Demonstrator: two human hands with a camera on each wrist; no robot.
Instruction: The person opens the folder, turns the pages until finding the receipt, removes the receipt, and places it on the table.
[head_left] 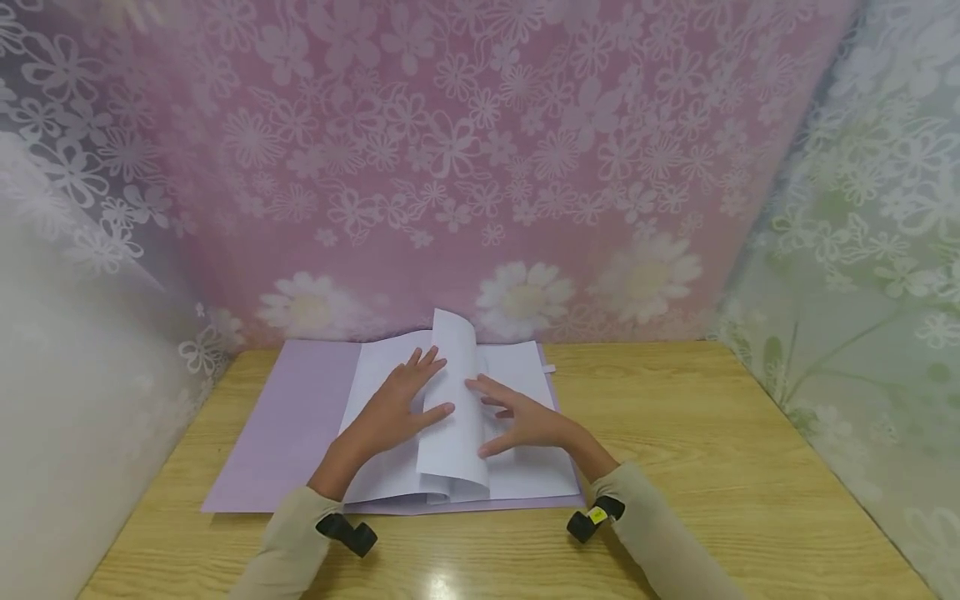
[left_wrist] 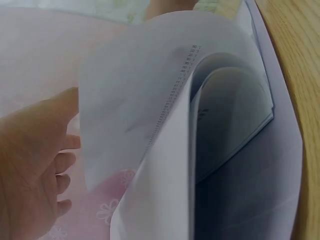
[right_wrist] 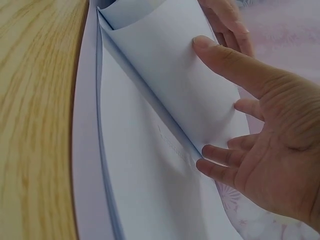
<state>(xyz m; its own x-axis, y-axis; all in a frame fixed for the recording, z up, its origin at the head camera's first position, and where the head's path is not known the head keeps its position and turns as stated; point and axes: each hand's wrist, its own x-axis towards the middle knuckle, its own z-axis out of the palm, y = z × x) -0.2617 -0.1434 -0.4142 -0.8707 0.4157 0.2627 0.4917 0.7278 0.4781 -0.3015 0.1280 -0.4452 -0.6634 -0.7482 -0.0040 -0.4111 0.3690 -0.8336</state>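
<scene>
A lilac folder lies spread on the table with white sheets inside it. One white page stands up and curls over in the middle; rows of small print show on paper in the left wrist view. Left of the curled page is my left hand, fingers spread, the thumb at the page's edge. On the other side my right hand reaches toward the page with loosely extended fingers. In the right wrist view the right thumb touches the curled paper. Neither hand grips the page.
The wooden table extends to both sides and in front of the folder. Behind it hangs a pink flowered curtain, with more flowered cloth at the right. A small white tab sticks out at the folder's right edge.
</scene>
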